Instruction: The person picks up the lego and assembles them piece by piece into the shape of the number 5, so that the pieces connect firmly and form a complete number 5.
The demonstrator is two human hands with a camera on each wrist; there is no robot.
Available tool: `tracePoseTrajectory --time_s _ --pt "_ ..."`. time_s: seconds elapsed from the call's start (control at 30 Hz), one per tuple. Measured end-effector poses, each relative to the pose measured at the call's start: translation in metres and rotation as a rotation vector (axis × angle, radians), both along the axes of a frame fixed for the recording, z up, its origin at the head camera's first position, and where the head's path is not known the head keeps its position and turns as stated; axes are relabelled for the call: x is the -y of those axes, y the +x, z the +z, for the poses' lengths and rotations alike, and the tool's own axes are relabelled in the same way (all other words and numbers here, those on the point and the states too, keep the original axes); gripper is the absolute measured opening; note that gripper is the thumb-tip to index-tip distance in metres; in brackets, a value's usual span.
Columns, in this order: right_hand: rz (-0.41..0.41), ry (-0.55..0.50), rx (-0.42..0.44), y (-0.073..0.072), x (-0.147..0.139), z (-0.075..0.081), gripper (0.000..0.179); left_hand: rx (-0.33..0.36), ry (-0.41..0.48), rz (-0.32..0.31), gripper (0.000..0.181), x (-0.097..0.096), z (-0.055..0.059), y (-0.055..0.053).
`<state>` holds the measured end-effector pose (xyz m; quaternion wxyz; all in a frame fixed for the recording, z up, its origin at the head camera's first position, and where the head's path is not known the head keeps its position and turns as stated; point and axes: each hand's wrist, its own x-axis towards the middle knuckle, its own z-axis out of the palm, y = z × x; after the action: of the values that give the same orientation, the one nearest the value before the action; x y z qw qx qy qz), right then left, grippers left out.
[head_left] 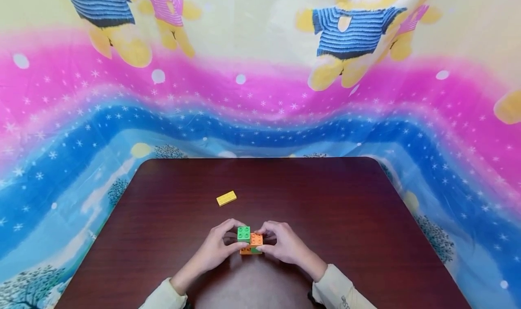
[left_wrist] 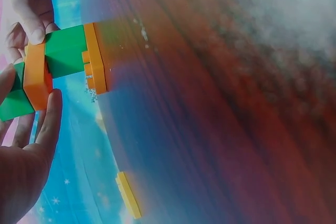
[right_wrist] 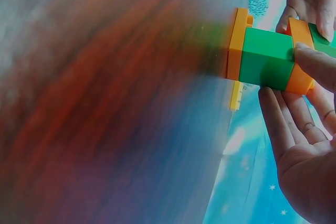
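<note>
A stepped stack of toy building bricks stands between both hands on the table. At its base is a thin orange brick (left_wrist: 96, 59), with a green brick (right_wrist: 266, 56) on it. Above lies another orange brick (head_left: 256, 240), and the topmost green brick (head_left: 243, 233) sits on its left end. My left hand (head_left: 220, 245) holds the top green brick, thumb in front and fingers behind, one fingertip at the upper orange brick's edge. From the other side my right hand (head_left: 283, 243) grips the stack's right end, its thumb on the upper orange brick and fingers by the lower green one.
A flat yellow brick (head_left: 226, 198) lies behind the stack, a little to the left. The dark reddish-brown table (head_left: 325, 196) has rounded far corners. A printed curtain (head_left: 260, 96) with bears and snowflakes hangs around its far and side edges.
</note>
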<state>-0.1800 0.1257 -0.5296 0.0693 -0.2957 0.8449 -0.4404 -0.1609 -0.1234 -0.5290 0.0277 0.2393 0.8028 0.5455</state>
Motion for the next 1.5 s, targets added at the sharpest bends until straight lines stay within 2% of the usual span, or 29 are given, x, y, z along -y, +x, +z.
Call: tracePoseTrajectory --time_s 0.33,0.57,1.0,1.33,1.5 --pt "-0.001 0.002 0.0 -0.0003 -0.0022 -0.0013 0.026 0.038 0.004 -0.011 0.032 -0.0023 0.0021 0.0004" --pt "-0.006 0.004 -0.008 0.0001 -0.0051 -0.0016 0.026 0.035 0.008 -0.03 0.032 -0.004 0.001 -0.0012" --pt "-0.006 -0.007 0.003 0.0001 -0.0029 -0.0011 0.026 0.057 -0.011 -0.027 0.03 -0.0025 0.0003 -0.004" --pt "0.001 -0.021 -0.021 0.0003 -0.0022 -0.0022 0.027 0.071 -0.019 -0.011 0.031 -0.0025 0.0055 -0.0006" --pt "-0.001 -0.02 -0.007 0.0007 -0.0009 -0.002 0.026 0.076 -0.024 -0.003 0.03 -0.0021 0.0064 0.0003"
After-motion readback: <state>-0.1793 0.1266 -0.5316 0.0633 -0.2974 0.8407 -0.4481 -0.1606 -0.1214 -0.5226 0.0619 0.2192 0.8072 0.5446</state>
